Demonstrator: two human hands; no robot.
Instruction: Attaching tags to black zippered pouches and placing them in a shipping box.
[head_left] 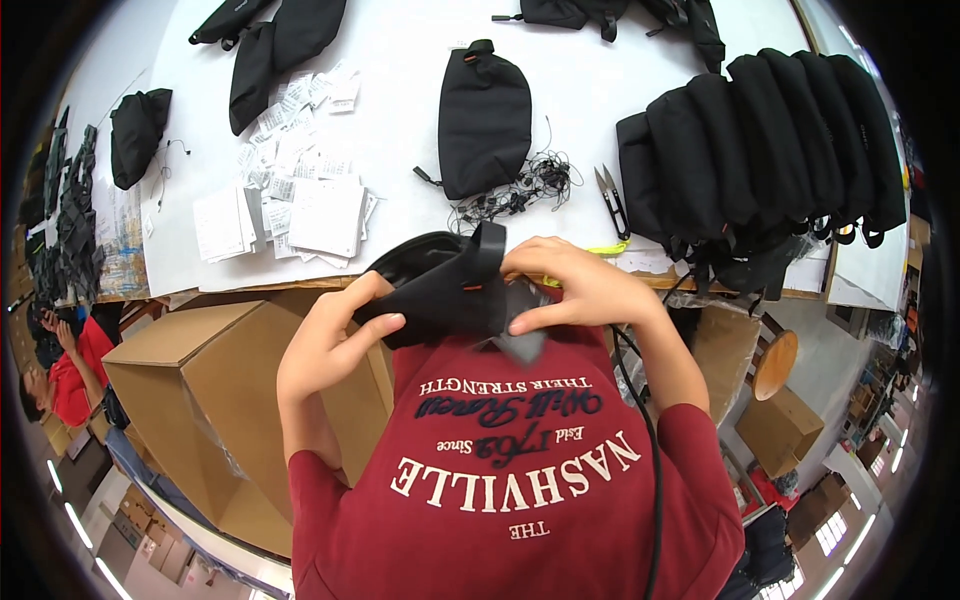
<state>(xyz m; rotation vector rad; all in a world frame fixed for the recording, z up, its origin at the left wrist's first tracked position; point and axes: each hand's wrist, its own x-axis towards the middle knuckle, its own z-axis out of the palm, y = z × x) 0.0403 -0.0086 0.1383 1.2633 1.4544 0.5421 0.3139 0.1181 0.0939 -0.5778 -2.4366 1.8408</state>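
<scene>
- Two hands hold one small black bag (440,285) close to the person's chest, just this side of the white table (400,90).
- The left hand (330,340) wraps round the left end of the bag, thumb on top and fingers curled under it.
- The right hand (580,290) pinches the right end of the bag, fingers bent in tight. Something small and grey sticks out below it; I cannot tell what it is.
- The bag lies on its side between the two hands, with a black strap end sticking up in the middle.
- I think the step in hand is checking or fixing up this bag, maybe near its strap.
- The next move looks like it needs careful fingers, and a firm hold by the left hand so the bag does not twist.
- Just past the right hand lie small snips (612,198) and a tangle of thin black strings (520,190).
- Straight past both hands lies another black bag (485,120), flat on the table.
- Far to the right of the right hand stands a row of black bags (770,140), packed side by side.
- Past the left hand sits a heap of white paper tags (290,190).
- Under the left hand is a brown cardboard box (200,390).
- Nothing lies between the hands and the table, but the strings could catch on the snips.
</scene>
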